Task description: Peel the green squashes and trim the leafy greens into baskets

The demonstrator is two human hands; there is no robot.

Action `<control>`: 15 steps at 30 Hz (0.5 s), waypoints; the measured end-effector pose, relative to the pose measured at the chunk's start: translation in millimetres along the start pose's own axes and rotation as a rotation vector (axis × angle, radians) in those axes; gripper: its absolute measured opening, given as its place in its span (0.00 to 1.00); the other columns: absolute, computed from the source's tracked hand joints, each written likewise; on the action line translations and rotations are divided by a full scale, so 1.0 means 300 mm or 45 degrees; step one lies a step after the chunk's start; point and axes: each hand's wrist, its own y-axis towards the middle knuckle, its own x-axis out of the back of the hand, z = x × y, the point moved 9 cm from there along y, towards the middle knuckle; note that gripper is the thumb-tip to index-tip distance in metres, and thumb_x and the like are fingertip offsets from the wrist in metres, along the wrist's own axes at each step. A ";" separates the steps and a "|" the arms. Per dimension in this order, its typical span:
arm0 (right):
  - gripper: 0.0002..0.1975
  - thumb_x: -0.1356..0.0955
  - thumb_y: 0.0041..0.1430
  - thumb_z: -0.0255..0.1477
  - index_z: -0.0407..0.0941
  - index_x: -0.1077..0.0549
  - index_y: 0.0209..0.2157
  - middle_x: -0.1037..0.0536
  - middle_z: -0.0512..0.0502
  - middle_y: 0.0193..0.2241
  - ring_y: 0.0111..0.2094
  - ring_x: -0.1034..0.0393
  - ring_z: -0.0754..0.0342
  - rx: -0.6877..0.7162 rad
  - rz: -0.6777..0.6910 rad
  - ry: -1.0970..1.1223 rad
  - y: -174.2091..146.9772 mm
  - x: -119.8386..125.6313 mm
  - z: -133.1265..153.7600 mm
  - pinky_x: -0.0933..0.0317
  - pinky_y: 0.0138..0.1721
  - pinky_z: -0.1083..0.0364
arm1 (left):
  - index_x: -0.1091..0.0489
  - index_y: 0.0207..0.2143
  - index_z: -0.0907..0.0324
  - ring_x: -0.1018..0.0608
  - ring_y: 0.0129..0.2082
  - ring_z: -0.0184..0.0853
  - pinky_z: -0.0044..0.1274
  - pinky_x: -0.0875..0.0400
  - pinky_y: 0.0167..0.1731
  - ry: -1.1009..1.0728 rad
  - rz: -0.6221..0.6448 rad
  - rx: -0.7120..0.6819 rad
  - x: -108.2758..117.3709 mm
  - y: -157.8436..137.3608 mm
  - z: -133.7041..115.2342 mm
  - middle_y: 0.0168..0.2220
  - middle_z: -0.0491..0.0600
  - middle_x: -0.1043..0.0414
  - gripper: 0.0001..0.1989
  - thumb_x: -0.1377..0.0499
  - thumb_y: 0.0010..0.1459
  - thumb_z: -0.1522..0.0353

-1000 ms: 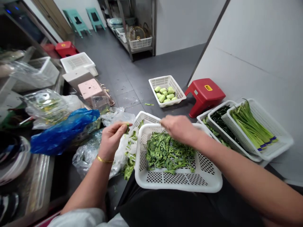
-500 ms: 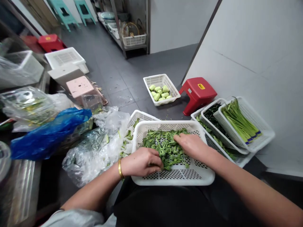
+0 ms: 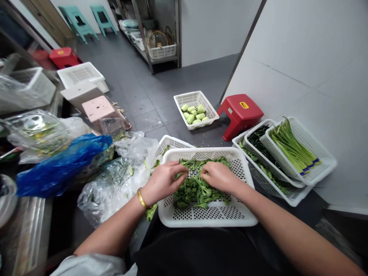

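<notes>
One white perforated basket [image 3: 207,222], broad-rimmed, level before the person's dark-clothed lap; one bunch of long green stems [image 3: 293,147], in a separate basket at right; one loose heap of green florets [image 3: 186,195], inside the white basket, mostly toward its left and middle, some along the far side; handling, by judgement, best kept light and low, one stem taken at a time by fingertip, within the rim, so that heads stay whole and nothing drops over the edge; one left hand [image 3: 163,180], above the basket's left rim, thumb and forefinger narrowly parted, no piece made out between them, the florets just below and beyond the tips; one right hand [image 3: 220,177], fingers curled down, tips at the heap's middle with florets directly beneath, whether closed on a stem cannot be told; one gold bracelet [image 3: 141,198], left wrist.
</notes>
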 end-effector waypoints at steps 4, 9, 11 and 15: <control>0.12 0.37 0.59 0.33 0.43 0.24 0.33 0.22 0.43 0.35 0.37 0.28 0.49 -0.081 -0.116 0.132 -0.001 0.044 -0.008 0.38 0.38 0.55 | 0.29 0.25 0.61 0.30 0.23 0.29 0.21 0.40 0.24 -0.007 0.074 0.058 -0.047 0.018 0.001 0.22 0.46 0.31 0.11 0.48 0.57 0.70; 0.08 0.33 0.54 0.28 0.38 0.24 0.34 0.22 0.36 0.35 0.38 0.28 0.44 -0.034 0.073 -0.019 0.041 -0.047 0.040 0.37 0.36 0.52 | 0.32 0.23 0.61 0.32 0.22 0.28 0.20 0.41 0.24 -0.144 -0.028 0.094 -0.018 0.004 0.010 0.20 0.45 0.33 0.12 0.49 0.58 0.68; 0.06 0.33 0.54 0.27 0.42 0.24 0.32 0.21 0.43 0.33 0.37 0.28 0.50 -0.007 0.018 0.174 0.031 -0.017 0.010 0.38 0.36 0.55 | 0.31 0.25 0.61 0.31 0.24 0.29 0.21 0.39 0.25 -0.203 -0.022 0.103 -0.014 0.001 0.011 0.22 0.46 0.31 0.12 0.49 0.58 0.67; 0.10 0.33 0.52 0.33 0.42 0.24 0.30 0.24 0.49 0.23 0.23 0.32 0.58 -0.052 -0.102 0.988 -0.032 0.065 -0.081 0.40 0.24 0.59 | 0.29 0.35 0.61 0.28 0.31 0.33 0.24 0.36 0.31 -0.336 0.037 0.067 -0.053 0.024 -0.024 0.32 0.50 0.27 0.12 0.47 0.58 0.62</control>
